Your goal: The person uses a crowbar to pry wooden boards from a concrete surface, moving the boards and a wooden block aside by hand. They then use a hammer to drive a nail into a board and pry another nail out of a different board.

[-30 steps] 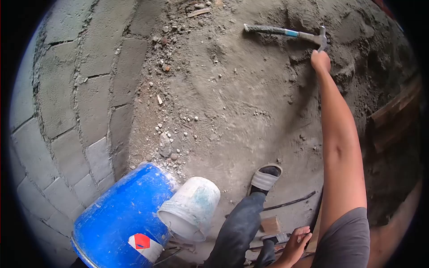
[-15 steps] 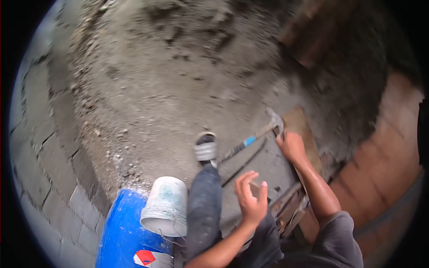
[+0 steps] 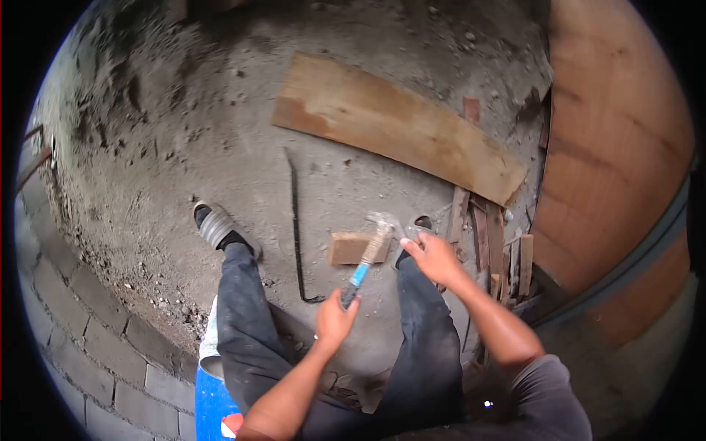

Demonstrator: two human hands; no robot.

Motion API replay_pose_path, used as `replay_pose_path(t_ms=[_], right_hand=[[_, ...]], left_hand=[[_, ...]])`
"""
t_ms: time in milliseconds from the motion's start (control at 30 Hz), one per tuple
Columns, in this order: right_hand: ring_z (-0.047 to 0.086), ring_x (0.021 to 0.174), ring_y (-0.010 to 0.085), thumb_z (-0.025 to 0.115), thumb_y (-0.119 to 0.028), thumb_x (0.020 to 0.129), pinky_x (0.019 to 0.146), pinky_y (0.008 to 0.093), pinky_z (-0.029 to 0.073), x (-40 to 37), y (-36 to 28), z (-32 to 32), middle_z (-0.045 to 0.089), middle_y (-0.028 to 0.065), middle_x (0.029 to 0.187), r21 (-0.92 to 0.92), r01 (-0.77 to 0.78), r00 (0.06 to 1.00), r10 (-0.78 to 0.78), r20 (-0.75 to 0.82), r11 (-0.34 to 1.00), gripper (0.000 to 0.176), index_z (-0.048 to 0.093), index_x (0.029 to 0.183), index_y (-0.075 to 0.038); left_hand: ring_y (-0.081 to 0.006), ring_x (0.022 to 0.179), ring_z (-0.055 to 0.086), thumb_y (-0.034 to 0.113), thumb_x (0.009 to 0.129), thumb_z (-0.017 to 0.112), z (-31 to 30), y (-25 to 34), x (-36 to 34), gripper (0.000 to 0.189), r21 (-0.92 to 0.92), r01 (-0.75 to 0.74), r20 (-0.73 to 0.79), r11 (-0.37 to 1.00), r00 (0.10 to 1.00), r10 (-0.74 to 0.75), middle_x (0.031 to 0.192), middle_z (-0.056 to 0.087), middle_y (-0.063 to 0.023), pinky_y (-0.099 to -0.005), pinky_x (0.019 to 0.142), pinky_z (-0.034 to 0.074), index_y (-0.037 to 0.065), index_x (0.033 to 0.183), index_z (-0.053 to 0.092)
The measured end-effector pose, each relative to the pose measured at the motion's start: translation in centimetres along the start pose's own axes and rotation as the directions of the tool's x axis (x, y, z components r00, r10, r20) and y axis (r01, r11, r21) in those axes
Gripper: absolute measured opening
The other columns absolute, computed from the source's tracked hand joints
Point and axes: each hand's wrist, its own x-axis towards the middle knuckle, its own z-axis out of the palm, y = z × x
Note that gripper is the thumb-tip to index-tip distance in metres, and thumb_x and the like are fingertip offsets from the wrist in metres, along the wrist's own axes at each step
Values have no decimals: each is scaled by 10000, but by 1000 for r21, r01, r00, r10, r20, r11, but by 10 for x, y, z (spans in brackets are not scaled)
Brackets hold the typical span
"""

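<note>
A claw hammer (image 3: 360, 273) with a blue band on its handle slants across the space between my legs. My left hand (image 3: 337, 322) is closed round the dark grip at the handle's lower end. At the metal head, my right hand (image 3: 435, 260) has thumb and fingers pinched on one tip. Beneath the hammer a short wood block (image 3: 346, 248) lies on the ground, partly covered by it. To the left of the block lies a thin black bar (image 3: 296, 228) with a bent lower end.
A wide wooden board (image 3: 390, 125) lies ahead on the dirt. Narrow wood scraps (image 3: 482, 235) are heaped at the right, beside a large brown panel (image 3: 610, 147). A blue drum (image 3: 213, 404) and a white bucket (image 3: 210, 345) stand lower left, near a block wall (image 3: 103, 345).
My left hand, open before, now grips the hammer's handle. My right hand stays by the head. The view has swung right, bringing the board, bar and wood block into sight.
</note>
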Motion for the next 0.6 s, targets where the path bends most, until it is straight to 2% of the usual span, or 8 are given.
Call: replay_pose_path(t_ms=[100,233,300,400,433,467,533,600], right_hand=[[665,934,267,542,-591,929,818,411,513,-4,93,44,695,168,968,422,-172,965,67,253,890,636,629,1065,24],[603,1055,196,545,-351,989,894,335,474,0,134,81,653,115,1129,846,18,893,-390,227,533,432,546,1204,24],[623,943,177,550,-254,977,882,314,463,23,149,51,691,100,969,850,-167,927,-213,307,499,312,608,1058,41],[630,741,153,578,-205,921,698,330,500,68,200,-1,683,83,790,734,4,993,-87,75,679,214,649,849,-16],[685,766,248,584,-270,911,701,394,518,100,229,-5,694,134,817,725,58,995,-101,15,687,268,612,977,-11],[684,778,322,601,-285,896,697,436,515,110,239,-38,684,173,831,612,-83,996,84,26,787,283,608,963,-10],[651,833,436,618,-299,875,721,505,497,137,273,-78,667,246,865,405,144,981,-77,-178,903,306,615,944,-1],[644,838,428,601,-332,891,735,494,493,163,297,-94,654,259,849,309,112,982,-59,-178,944,339,619,916,5]], left_hand=[[-472,748,629,378,821,717,43,26,5,445,126,-26,-107,992,993,40,731,620,-284,-507,634,480,-23,977,604],[-474,746,627,277,819,715,129,81,16,378,36,-180,-222,983,958,183,756,626,-290,-503,620,480,-36,1000,603],[-416,866,646,210,814,715,177,123,30,434,-1,-190,-217,982,958,186,889,647,-278,-448,725,490,-51,1124,561],[-312,1147,585,210,829,720,250,165,68,609,-254,-245,-128,936,967,219,1195,613,-238,-382,975,436,-65,1306,460],[-300,1275,480,268,837,735,273,156,94,678,-198,-443,-85,874,896,435,1339,516,-230,-389,1067,363,-68,1340,428],[-293,1293,459,344,839,742,273,182,102,728,-310,-339,83,888,921,380,1363,486,-232,-411,1075,356,-41,1369,424],[-283,1253,494,407,846,722,271,178,153,614,-83,-572,43,816,816,577,1314,541,-161,-424,1042,387,45,1305,532],[-301,1203,529,372,871,696,249,166,219,471,111,-529,-182,841,821,540,1251,590,-152,-427,997,417,41,1191,597]])
